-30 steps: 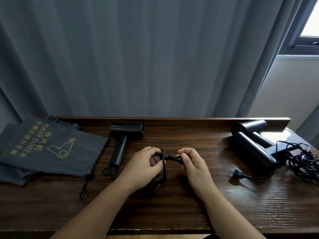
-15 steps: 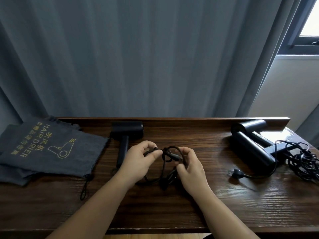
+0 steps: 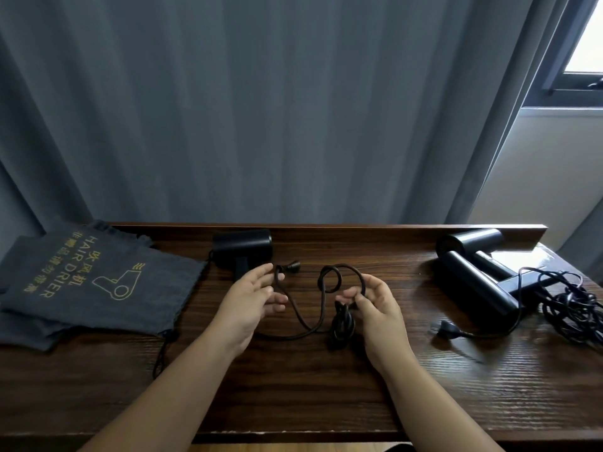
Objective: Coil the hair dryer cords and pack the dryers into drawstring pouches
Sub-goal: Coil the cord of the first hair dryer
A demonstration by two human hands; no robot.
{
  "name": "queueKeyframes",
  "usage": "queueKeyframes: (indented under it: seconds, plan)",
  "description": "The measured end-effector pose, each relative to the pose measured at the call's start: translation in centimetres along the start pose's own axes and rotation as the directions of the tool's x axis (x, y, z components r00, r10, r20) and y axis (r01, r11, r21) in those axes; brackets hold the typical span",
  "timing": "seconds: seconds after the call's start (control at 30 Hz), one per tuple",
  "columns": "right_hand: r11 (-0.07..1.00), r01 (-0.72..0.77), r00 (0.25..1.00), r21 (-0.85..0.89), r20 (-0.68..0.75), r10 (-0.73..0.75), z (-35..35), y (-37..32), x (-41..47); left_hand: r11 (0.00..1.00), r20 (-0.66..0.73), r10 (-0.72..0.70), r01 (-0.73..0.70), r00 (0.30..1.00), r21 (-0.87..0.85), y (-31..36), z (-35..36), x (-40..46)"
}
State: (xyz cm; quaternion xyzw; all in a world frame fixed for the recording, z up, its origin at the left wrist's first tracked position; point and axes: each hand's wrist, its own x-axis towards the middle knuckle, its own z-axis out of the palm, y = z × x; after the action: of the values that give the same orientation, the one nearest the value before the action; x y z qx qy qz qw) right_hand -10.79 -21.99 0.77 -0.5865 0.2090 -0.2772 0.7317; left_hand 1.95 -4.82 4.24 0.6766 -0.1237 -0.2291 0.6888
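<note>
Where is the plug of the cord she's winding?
The small black plug lies on the dark wooden table, middle-left, just past the left hand, beside the black hair dryer.

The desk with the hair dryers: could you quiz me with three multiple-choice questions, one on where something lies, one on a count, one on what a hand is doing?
1. Where do the grey pouches lie on the desk?
A. left end
B. right end
C. middle

2. How many hair dryers are on the desk?
A. one
B. three
C. five

3. What is the right hand doing?
A. resting flat
B. pinching the cord
C. holding a pouch

Answers:
1 A, they are stacked at the left end.
2 B, one dryer lies behind the left hand and a pair lies at the right.
3 B, its fingers close on the looped cord.
</note>
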Motion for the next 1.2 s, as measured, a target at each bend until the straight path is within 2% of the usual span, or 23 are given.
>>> queueKeyframes:
  seconds: [0.13, 0.2, 0.23, 0.3, 0.33, 0.37, 0.4, 0.43, 0.5, 0.57, 0.6, 0.67, 0.7, 0.77, 0.83, 0.9, 0.97, 1.07, 1.13, 1.2]
  plan:
    - [0.993, -0.053, 0.998, 0.108, -0.040, 0.057, -0.1, 0.1, 0.3, 0.979, 0.073, 0.046, -0.059, 0.996, 0.195, -0.4, 0.2, -0.2]
    - [0.984, -0.068, 0.996, 0.166, -0.044, 0.076, -0.2, 0.1, 0.3, 0.903, 0.146, 0.095, -0.147, 0.985, 0.404, -0.4, 0.2, -1.1]
    - [0.978, -0.075, 0.996, 0.197, -0.038, 0.084, -0.2, 0.1, 0.3, 0.825, 0.207, 0.116, -0.211, 0.971, 0.525, -0.3, 0.2, -1.7]
    - [0.974, -0.068, 0.997, 0.217, -0.024, 0.075, -0.3, 0.3, 0.4, 0.586, 0.362, 0.127, -0.364, 0.923, 0.723, -0.6, 0.3, -2.6]
    - [0.983, -0.051, 0.998, 0.178, -0.016, 0.055, -0.2, 0.4, 0.5, 0.455, 0.424, 0.128, -0.433, 0.896, 0.778, -1.0, 0.4, -2.8]
    - [0.995, -0.025, 1.000, 0.100, -0.008, 0.026, -0.2, 0.5, 0.4, 0.369, 0.467, 0.144, -0.485, 0.872, 0.793, -1.4, 0.6, -2.9]
    - [1.000, 0.011, 1.000, 0.002, 0.013, -0.011, -0.1, 0.5, 0.3, 0.340, 0.482, 0.182, -0.515, 0.857, 0.787, -1.7, 0.8, -2.8]
    - [0.994, 0.053, 0.998, -0.094, 0.049, -0.049, 0.1, 0.5, 0.0, 0.356, 0.468, 0.231, -0.521, 0.853, 0.776, -1.9, 1.0, -2.6]
    - [0.966, 0.140, 0.975, -0.215, 0.198, -0.098, 0.4, 0.2, -0.6, 0.469, 0.366, 0.320, -0.482, 0.874, 0.740, -2.0, 1.1, -2.2]
    - [0.898, 0.207, 0.922, -0.388, 0.383, -0.047, 0.8, 0.2, -0.9, 0.595, 0.261, 0.368, -0.442, 0.892, 0.671, -1.9, 1.1, -1.9]
    - [0.823, 0.255, 0.901, -0.508, 0.434, -0.012, 1.1, 0.3, -1.0, 0.636, 0.222, 0.384, -0.432, 0.896, 0.640, -1.7, 1.0, -1.7]
    - [0.716, 0.290, 0.912, -0.635, 0.409, -0.007, 1.4, 0.6, -1.1, 0.662, 0.163, 0.416, -0.421, 0.895, 0.621, -1.5, 0.7, -1.4]
    - [0.729, 0.290, 0.927, -0.621, 0.372, -0.052, 1.4, 0.6, -1.0, 0.654, 0.136, 0.434, -0.415, 0.890, 0.633, -1.4, 0.4, -1.4]
    - [0.847, 0.246, 0.957, -0.472, 0.257, -0.135, 0.6, 0.6, -0.6, 0.593, 0.090, 0.462, -0.382, 0.882, 0.709, -1.3, -0.4, -1.4]
    - [0.976, 0.090, 0.992, -0.199, 0.109, -0.069, -0.1, 0.2, -0.3, 0.443, 0.105, 0.477, -0.342, 0.872, 0.828, -1.6, -1.3, -1.4]
    - [0.999, -0.013, 1.000, 0.051, 0.029, 0.011, -0.4, 0.0, 0.1, 0.311, 0.124, 0.437, -0.279, 0.891, 0.908, -2.2, -2.2, -1.3]
    - [0.991, -0.030, 0.999, 0.131, 0.026, 0.027, -0.3, 0.2, 0.3, 0.271, 0.081, 0.360, -0.188, 0.929, 0.944, -2.6, -2.8, -1.0]
    - [0.993, -0.052, 0.991, 0.106, 0.131, 0.038, 0.1, 0.1, 0.0, 0.171, 0.089, 0.332, -0.153, 0.939, 0.973, -3.5, -3.1, -0.8]
    - [0.998, -0.050, 0.974, 0.044, 0.221, 0.039, 0.2, 0.2, -0.2, 0.221, 0.183, 0.369, -0.278, 0.911, 0.935, -3.6, -2.4, -1.4]
    - [0.998, -0.031, 0.947, -0.049, 0.318, 0.045, 0.3, 0.2, -0.6, 0.416, 0.256, 0.425, -0.438, 0.868, 0.797, -3.0, -1.4, -2.6]
